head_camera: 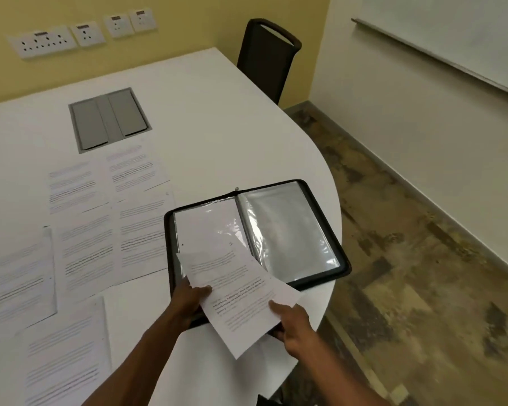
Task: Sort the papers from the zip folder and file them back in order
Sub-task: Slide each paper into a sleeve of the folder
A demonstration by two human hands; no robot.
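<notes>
At lower centre, the left hand (189,298) and right hand (291,323) pinch one printed sheet (238,297) over the open black zip folder (329,230) with glossy plastic sleeves; other papers (85,230) lie flat on the white bench (217,112).

Black-edged zip folder (329,230), white printed papers (85,247), white table (217,112), yellow wall (188,22).

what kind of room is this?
Probably an office meeting room: a large white curved table with a grey recessed cable hatch, a wall-mounted whiteboard, and a row of white wall sockets.
</notes>
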